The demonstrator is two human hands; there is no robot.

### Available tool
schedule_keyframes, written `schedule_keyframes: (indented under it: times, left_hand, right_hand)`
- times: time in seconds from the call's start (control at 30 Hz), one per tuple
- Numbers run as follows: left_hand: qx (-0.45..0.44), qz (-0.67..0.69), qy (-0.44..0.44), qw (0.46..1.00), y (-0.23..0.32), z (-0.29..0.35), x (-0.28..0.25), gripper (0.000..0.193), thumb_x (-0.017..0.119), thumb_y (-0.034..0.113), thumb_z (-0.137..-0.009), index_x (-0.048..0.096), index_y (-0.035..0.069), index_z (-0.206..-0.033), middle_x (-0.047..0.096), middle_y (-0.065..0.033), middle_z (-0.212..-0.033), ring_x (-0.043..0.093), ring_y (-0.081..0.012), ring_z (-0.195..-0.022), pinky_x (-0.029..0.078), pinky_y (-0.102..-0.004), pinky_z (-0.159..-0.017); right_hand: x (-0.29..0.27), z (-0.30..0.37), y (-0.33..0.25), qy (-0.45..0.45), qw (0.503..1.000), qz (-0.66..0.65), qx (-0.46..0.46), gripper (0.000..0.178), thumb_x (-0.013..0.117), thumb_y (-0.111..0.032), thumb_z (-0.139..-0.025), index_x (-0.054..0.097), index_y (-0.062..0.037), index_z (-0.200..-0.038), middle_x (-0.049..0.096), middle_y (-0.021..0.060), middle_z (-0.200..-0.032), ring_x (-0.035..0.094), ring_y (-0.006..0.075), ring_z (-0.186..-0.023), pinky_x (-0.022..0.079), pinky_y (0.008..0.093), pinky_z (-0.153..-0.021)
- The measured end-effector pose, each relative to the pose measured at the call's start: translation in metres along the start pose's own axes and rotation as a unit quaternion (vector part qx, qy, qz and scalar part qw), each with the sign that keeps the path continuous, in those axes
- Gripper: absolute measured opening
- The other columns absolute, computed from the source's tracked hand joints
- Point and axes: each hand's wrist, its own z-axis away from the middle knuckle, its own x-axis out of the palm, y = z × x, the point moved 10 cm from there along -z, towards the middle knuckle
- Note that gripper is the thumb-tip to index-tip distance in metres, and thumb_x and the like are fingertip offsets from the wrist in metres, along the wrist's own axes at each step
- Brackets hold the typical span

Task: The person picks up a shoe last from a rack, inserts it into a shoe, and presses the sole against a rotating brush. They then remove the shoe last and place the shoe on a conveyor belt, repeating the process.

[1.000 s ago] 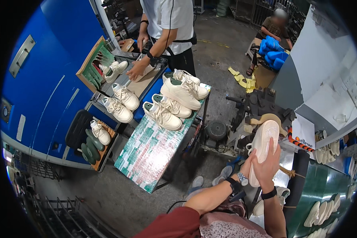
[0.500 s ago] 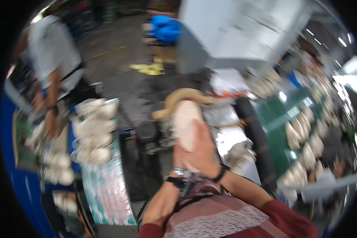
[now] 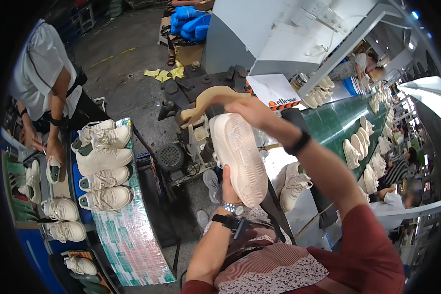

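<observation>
Shop floor, bare grey concrete [image 3: 127, 98]; glossy green conveyor belt [image 3: 321, 122] at right, its far end lost in blurry clutter. Cream sneaker [image 3: 242, 161] mid-frame, ribbed, patterned sole to camera, upper mostly hidden behind it. Left hand [image 3: 230, 188] grips its lower left side, fingers mostly out of sight. Right hand [image 3: 254, 113] at the sneaker's upper end, slightly blurred; can't tell if it's gripping. Smooth curved tan pad [image 3: 213, 95] just beyond. At left, laced sneakers [image 3: 105, 159] on a film-covered table [image 3: 127, 240]. Co-worker [image 3: 49, 63], upper left, cut off by lens rim.
</observation>
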Motion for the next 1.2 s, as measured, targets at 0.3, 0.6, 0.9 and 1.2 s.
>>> schedule_keyframes:
  times: [0.3,0.6,0.9,1.2]
  left_hand:
    - [-0.011,-0.024,0.024,0.999,0.003,0.015,0.011,0.082,0.042,0.065,-0.098,0.037,0.003,-0.150,0.054,-0.0210,-0.141,0.058,-0.0339,-0.123,0.048,-0.0431,-0.104]
    - [-0.085,-0.488,-0.006,0.869,0.019,0.118,-0.058,0.075,0.081,0.013,-0.076,0.047,-0.003,-0.141,0.061,-0.0092,-0.129,0.060,-0.0174,-0.113,0.047,-0.0311,-0.100]
    - [-0.084,-0.855,0.059,0.508,0.091,0.131,-0.093,0.070,0.093,0.043,-0.058,0.070,-0.003,-0.106,0.075,-0.0171,-0.093,0.074,-0.0319,-0.087,0.057,-0.0395,-0.079]
    - [0.099,-0.913,0.089,0.386,-0.017,-0.050,-0.008,0.060,0.078,0.025,-0.078,0.055,-0.002,-0.127,0.067,-0.0243,-0.113,0.062,-0.0433,-0.108,0.047,-0.0503,-0.092]
  right_hand:
    - [0.084,-0.056,-0.011,-0.336,0.890,0.305,0.054,0.056,0.069,-0.047,-0.077,0.073,-0.0012,-0.109,0.073,0.0144,-0.105,0.069,0.0269,-0.096,0.050,0.0413,-0.083]
    - [0.081,0.124,0.038,-0.064,0.978,0.140,-0.141,0.135,0.083,-0.037,-0.073,-0.018,0.0034,-0.153,0.025,0.0343,-0.155,0.032,0.0434,-0.144,0.031,0.0443,-0.117]
    - [0.172,0.078,0.070,-0.145,0.580,-0.791,0.129,0.061,0.072,-0.038,-0.083,0.050,-0.0054,-0.131,0.064,0.0150,-0.119,0.067,0.0282,-0.094,0.056,0.0460,-0.083]
    - [-0.010,0.292,0.187,0.347,0.899,-0.261,-0.051,0.120,0.080,-0.032,-0.073,0.002,-0.0021,-0.158,0.024,0.0255,-0.158,0.026,0.0332,-0.147,0.022,0.0401,-0.120]
